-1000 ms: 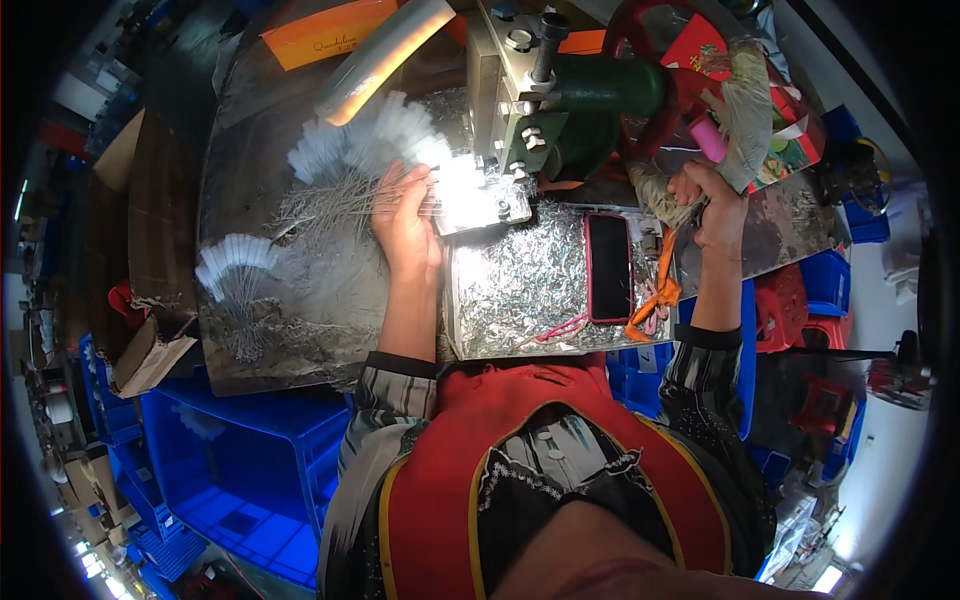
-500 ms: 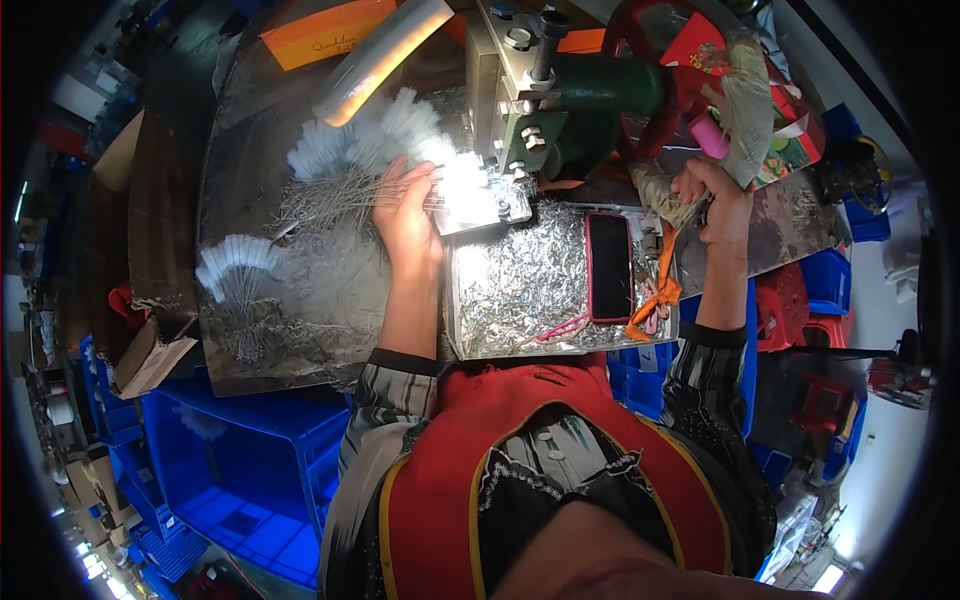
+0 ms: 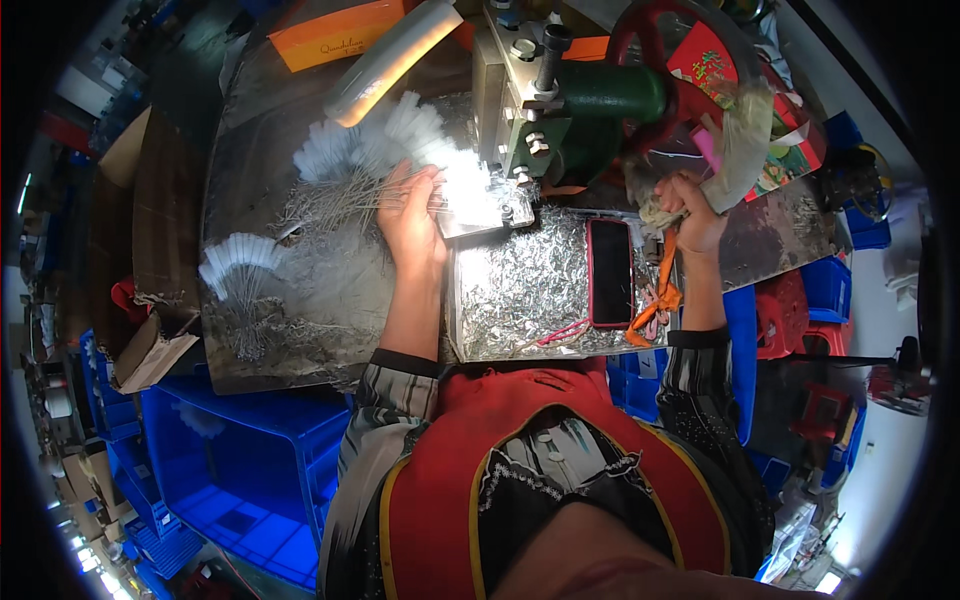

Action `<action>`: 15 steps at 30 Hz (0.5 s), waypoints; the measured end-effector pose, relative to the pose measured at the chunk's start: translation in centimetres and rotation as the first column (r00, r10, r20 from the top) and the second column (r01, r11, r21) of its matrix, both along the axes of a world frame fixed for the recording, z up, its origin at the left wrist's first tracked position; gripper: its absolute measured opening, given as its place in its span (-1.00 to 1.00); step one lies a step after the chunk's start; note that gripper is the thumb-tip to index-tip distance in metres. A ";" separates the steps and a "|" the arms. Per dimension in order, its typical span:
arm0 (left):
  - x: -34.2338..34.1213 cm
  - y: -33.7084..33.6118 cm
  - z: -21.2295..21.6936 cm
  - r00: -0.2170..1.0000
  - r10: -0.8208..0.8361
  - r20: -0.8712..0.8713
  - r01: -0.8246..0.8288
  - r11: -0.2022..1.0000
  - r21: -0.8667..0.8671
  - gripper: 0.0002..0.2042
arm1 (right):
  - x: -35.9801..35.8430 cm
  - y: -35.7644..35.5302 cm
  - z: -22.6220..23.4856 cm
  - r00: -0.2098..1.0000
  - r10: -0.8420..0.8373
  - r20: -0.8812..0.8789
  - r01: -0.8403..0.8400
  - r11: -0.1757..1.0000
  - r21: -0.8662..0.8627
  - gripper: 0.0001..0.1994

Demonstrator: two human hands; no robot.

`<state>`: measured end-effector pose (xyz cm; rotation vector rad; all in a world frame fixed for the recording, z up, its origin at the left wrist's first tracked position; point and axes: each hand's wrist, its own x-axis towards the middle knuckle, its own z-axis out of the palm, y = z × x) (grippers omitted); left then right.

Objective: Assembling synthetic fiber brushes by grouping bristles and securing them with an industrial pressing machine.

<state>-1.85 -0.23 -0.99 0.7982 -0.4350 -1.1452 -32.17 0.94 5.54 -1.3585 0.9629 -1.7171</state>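
Observation:
My left hand (image 3: 413, 222) pinches a thin metal wire piece at the brightly lit die block (image 3: 485, 215) of a green bench press (image 3: 605, 92). Beside those fingers spreads a fanned pile of thin wire pieces with white, brush-like ends (image 3: 375, 140); fingers and glare hide exactly how many I hold. On the right, my right hand (image 3: 692, 208) is closed around the cloth-wrapped grip (image 3: 650, 200) of the press's large red handwheel (image 3: 655, 20). A smaller fan of the same white-ended wire pieces (image 3: 242, 255) lies on the worn bench at the left.
A tray of shiny metal scraps (image 3: 510, 290) sits before the press, with a red-cased phone (image 3: 609, 270) and orange cloth strip (image 3: 668, 285) on it. A lit lamp (image 3: 395, 62) overhangs the pile. Blue crates (image 3: 235, 480) stand below left; red stools (image 3: 785, 310) at right.
My right hand has moved left and slightly nearer to me, swinging the handwheel's wrapped grip with it. My left hand has stayed almost in place at the die block.

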 end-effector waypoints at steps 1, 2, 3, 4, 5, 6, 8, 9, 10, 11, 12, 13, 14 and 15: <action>-0.1 0.0 -0.1 1.000 -0.001 -0.025 0.001 1.000 0.001 -0.54 | -0.1 0.1 0.6 1.000 0.000 0.001 0.000 1.000 -0.002 -0.83; 0.3 0.3 0.0 1.000 0.006 -0.023 -0.006 1.000 0.001 -0.54 | 0.3 0.3 1.8 1.000 0.001 0.009 -0.001 0.996 0.086 -0.83; 0.3 0.3 0.1 0.999 0.019 -0.039 -0.019 1.000 -0.010 -0.54 | 0.3 0.4 2.8 1.000 -0.009 0.012 0.007 0.985 0.173 -0.82; 0.3 0.4 0.1 0.998 0.032 -0.056 -0.033 0.999 -0.020 -0.54 | 0.4 0.5 3.5 1.000 -0.011 0.011 0.009 0.985 0.173 -0.82; 0.2 0.3 0.0 0.998 0.030 -0.057 -0.031 0.999 -0.019 -0.54 | 0.4 0.6 4.1 1.000 -0.029 0.010 0.026 0.976 0.217 -0.83; 0.1 0.3 0.0 0.997 0.040 -0.061 -0.041 0.999 -0.025 -0.54 | 0.5 0.7 4.6 0.999 -0.045 0.008 0.042 0.965 0.261 -0.83; 0.0 0.1 -0.2 0.997 0.048 -0.065 -0.051 0.998 -0.031 -0.55 | 1.0 0.8 5.2 0.997 -0.077 -0.020 0.079 0.956 0.282 -0.78; 0.0 0.0 -0.4 0.996 0.065 -0.054 -0.066 0.998 -0.024 -0.56 | 1.1 0.9 5.4 0.993 -0.107 -0.048 0.116 0.946 0.302 -0.73; 0.0 -0.1 -0.5 0.996 0.082 -0.042 -0.083 0.996 -0.017 -0.57 | 1.2 0.9 5.4 0.993 -0.107 -0.048 0.116 0.946 0.303 -0.73; -0.1 -0.1 -0.4 0.996 0.081 -0.041 -0.081 0.997 -0.016 -0.57 | 1.2 1.0 5.3 0.991 -0.114 -0.067 0.129 0.948 0.292 -0.74; -0.1 -0.1 -0.3 0.996 0.084 -0.038 -0.084 0.996 -0.010 -0.57 | 1.2 1.0 5.3 0.989 -0.122 -0.084 0.141 0.949 0.281 -0.74; -0.2 -0.1 -0.2 0.996 0.087 -0.034 -0.087 0.996 -0.005 -0.57 | 1.2 1.0 5.2 0.989 -0.123 -0.084 0.142 0.949 0.283 -0.74; -0.2 -0.1 0.0 0.996 0.086 -0.033 -0.086 0.996 -0.005 -0.57 | 1.2 1.0 5.2 0.990 -0.114 -0.078 0.132 0.951 0.281 -0.74; -0.2 -0.1 0.1 0.996 0.081 -0.034 -0.081 0.997 0.006 -0.57 | 1.1 0.9 5.1 0.992 -0.105 -0.072 0.121 0.952 0.279 -0.75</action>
